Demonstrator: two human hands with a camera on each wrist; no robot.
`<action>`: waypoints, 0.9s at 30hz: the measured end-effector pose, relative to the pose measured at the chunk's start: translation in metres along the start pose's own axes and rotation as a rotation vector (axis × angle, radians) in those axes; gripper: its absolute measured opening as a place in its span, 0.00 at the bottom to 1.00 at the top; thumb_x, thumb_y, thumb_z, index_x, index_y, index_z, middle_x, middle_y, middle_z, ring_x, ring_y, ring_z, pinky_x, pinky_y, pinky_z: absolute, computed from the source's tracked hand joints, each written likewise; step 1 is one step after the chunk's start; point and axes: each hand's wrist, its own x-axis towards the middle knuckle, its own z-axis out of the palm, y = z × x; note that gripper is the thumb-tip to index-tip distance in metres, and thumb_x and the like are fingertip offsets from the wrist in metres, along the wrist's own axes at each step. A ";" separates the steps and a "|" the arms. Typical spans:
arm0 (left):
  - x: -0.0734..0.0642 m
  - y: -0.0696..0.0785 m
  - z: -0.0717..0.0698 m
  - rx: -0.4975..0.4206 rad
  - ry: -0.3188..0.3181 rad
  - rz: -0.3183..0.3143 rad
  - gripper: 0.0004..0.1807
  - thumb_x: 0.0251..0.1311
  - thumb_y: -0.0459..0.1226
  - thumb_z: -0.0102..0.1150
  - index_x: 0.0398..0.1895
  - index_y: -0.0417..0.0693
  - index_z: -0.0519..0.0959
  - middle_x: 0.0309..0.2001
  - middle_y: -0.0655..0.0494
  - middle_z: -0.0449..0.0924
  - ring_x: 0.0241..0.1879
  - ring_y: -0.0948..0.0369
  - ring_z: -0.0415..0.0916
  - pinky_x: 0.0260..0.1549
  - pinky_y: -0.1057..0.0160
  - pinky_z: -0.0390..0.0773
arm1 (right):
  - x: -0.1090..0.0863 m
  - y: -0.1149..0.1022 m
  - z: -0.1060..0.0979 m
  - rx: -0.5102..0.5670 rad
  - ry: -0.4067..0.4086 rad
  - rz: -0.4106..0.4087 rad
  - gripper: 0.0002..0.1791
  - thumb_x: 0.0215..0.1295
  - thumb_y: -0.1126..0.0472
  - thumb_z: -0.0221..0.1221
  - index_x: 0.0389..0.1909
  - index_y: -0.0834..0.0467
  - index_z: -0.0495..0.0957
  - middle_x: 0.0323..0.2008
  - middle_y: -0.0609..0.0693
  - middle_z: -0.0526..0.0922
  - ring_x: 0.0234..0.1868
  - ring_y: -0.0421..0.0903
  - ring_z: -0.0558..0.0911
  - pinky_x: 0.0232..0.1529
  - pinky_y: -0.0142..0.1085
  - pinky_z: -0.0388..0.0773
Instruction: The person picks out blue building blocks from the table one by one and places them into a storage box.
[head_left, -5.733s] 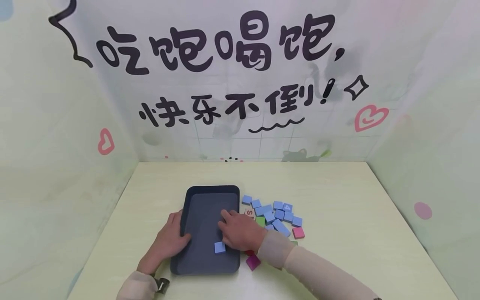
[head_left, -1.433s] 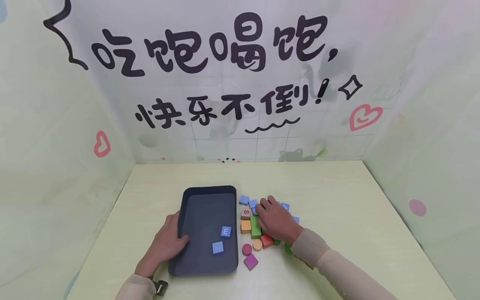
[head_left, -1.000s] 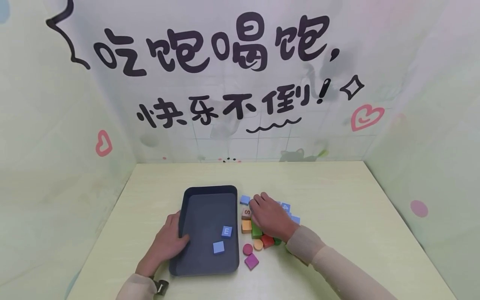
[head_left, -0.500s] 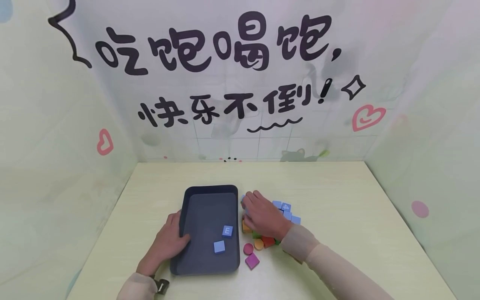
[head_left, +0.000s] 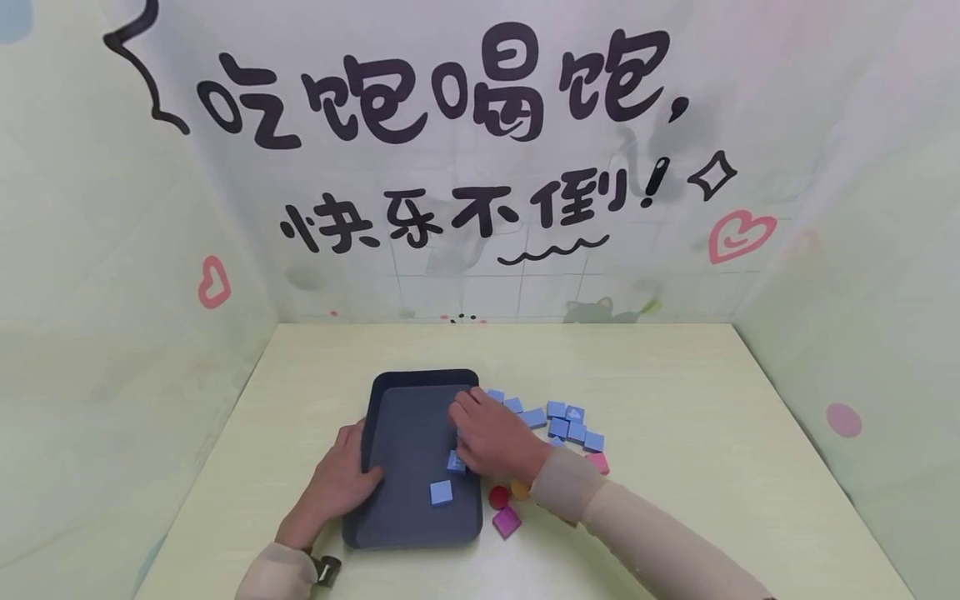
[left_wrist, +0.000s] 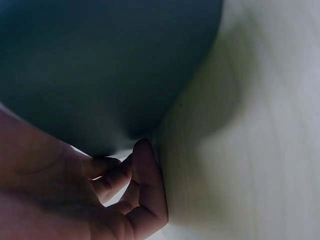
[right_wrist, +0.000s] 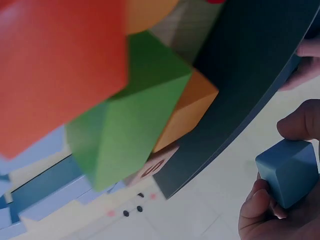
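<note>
A dark rectangular tray (head_left: 405, 442) lies on the table. My left hand (head_left: 341, 477) grips its left side, thumb over the rim; the left wrist view shows curled fingers (left_wrist: 147, 187) at the tray's outer wall. Over the tray's right edge, my right hand (head_left: 497, 437) pinches a blue cube (right_wrist: 287, 172) between thumb and fingers, plain in the right wrist view. Two more blue blocks sit inside the tray: a plain cube (head_left: 441, 492) and one lettered cube (head_left: 456, 462), partly covered by the right hand.
Right of the tray lie several blue blocks (head_left: 557, 427), a pink block (head_left: 597, 463), a magenta block (head_left: 507, 522) and a red round piece (head_left: 499, 497). A green block (right_wrist: 145, 110) and an orange block (right_wrist: 187, 110) stand close against the tray wall. Printed walls enclose the table.
A lettered blue cube has joined the plain one in the tray since the oldest frame. Lately my right hand has moved left from the pile to above the tray; my left hand stays put.
</note>
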 end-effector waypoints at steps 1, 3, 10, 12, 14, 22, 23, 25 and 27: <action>0.000 -0.001 0.001 0.001 0.006 0.004 0.46 0.66 0.34 0.63 0.83 0.25 0.55 0.73 0.24 0.64 0.67 0.30 0.73 0.65 0.32 0.76 | 0.003 -0.003 0.002 -0.030 -0.003 -0.015 0.08 0.75 0.58 0.63 0.47 0.55 0.76 0.41 0.48 0.74 0.42 0.45 0.69 0.47 0.35 0.72; 0.000 -0.002 0.002 -0.001 0.018 0.011 0.46 0.66 0.34 0.64 0.82 0.24 0.55 0.72 0.24 0.64 0.67 0.30 0.73 0.64 0.31 0.76 | 0.007 -0.009 0.004 -0.069 -0.017 -0.038 0.09 0.76 0.56 0.63 0.49 0.55 0.76 0.43 0.47 0.75 0.43 0.45 0.69 0.49 0.35 0.71; 0.001 -0.005 0.003 -0.004 0.037 0.015 0.46 0.64 0.35 0.64 0.82 0.24 0.56 0.71 0.25 0.65 0.65 0.31 0.75 0.62 0.31 0.77 | 0.020 -0.029 0.015 -0.183 -0.071 -0.134 0.12 0.79 0.51 0.62 0.54 0.53 0.79 0.48 0.47 0.79 0.43 0.43 0.70 0.50 0.32 0.73; 0.001 -0.004 0.003 -0.009 0.035 0.012 0.47 0.65 0.35 0.64 0.82 0.25 0.56 0.72 0.25 0.65 0.66 0.30 0.74 0.63 0.31 0.76 | 0.022 -0.033 0.017 -0.185 -0.086 -0.149 0.13 0.80 0.51 0.62 0.56 0.53 0.79 0.50 0.47 0.79 0.44 0.43 0.71 0.50 0.31 0.75; 0.001 -0.004 0.003 -0.006 0.041 0.019 0.46 0.65 0.35 0.64 0.82 0.25 0.57 0.72 0.25 0.65 0.66 0.30 0.74 0.63 0.31 0.76 | 0.022 -0.037 0.019 -0.174 -0.106 -0.155 0.12 0.82 0.52 0.60 0.58 0.52 0.79 0.52 0.47 0.79 0.43 0.43 0.71 0.48 0.31 0.77; 0.000 -0.005 0.004 0.005 0.059 0.037 0.45 0.64 0.36 0.64 0.81 0.25 0.58 0.71 0.25 0.66 0.64 0.30 0.75 0.61 0.30 0.77 | 0.018 -0.043 0.019 -0.095 -0.209 -0.141 0.10 0.90 0.56 0.51 0.62 0.50 0.77 0.55 0.49 0.74 0.37 0.42 0.70 0.38 0.30 0.79; 0.001 -0.004 0.004 0.005 0.052 0.031 0.45 0.65 0.36 0.64 0.82 0.25 0.58 0.71 0.25 0.66 0.65 0.30 0.75 0.62 0.31 0.77 | 0.018 -0.043 0.019 -0.094 -0.219 -0.138 0.11 0.90 0.55 0.50 0.62 0.50 0.76 0.56 0.49 0.74 0.37 0.42 0.71 0.38 0.29 0.79; 0.001 -0.003 0.003 -0.005 0.029 0.013 0.46 0.66 0.35 0.64 0.82 0.25 0.56 0.73 0.25 0.65 0.66 0.30 0.74 0.64 0.31 0.76 | 0.017 -0.043 0.021 -0.098 -0.229 -0.135 0.11 0.90 0.54 0.50 0.62 0.50 0.77 0.58 0.49 0.74 0.39 0.42 0.72 0.38 0.29 0.80; 0.001 -0.003 0.003 -0.002 0.014 -0.001 0.46 0.67 0.35 0.64 0.83 0.25 0.55 0.74 0.25 0.64 0.68 0.30 0.73 0.66 0.32 0.75 | 0.017 -0.043 0.023 -0.106 -0.234 -0.134 0.11 0.90 0.53 0.50 0.62 0.49 0.76 0.59 0.49 0.74 0.40 0.41 0.73 0.39 0.29 0.81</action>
